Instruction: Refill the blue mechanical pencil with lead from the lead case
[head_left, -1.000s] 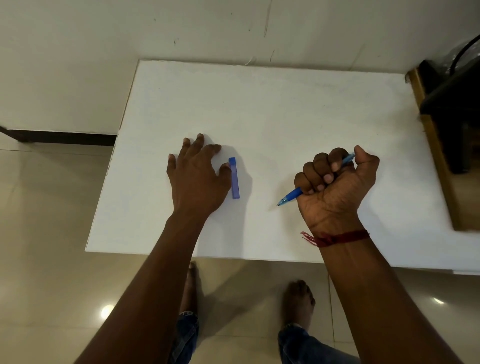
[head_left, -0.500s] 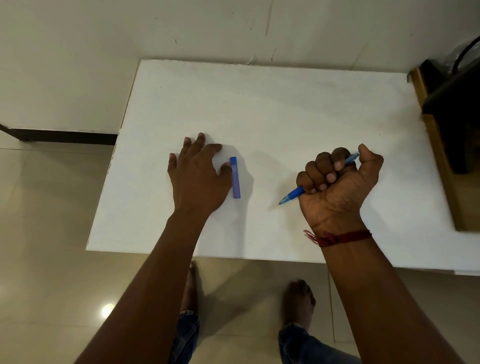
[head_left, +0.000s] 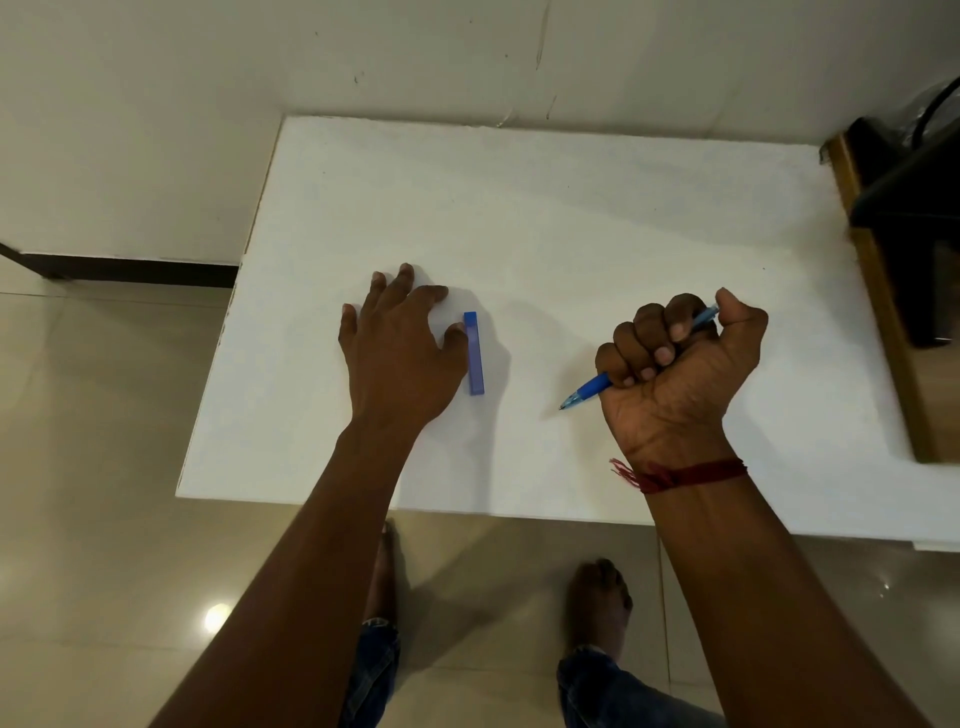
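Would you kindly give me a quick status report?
Right hand fisted round blue pencil. Left hand flat, thumb beside lead case. Nothing between them.

The right hand (head_left: 675, 379) hides much of the blue mechanical pencil (head_left: 589, 387); dark furniture (head_left: 914, 218) runs off-frame.

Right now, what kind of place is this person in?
Probably a room in a home, though I can't be sure. A small white table stands against a plain cream wall, the floor is shiny beige tile, and bare feet stand on it.
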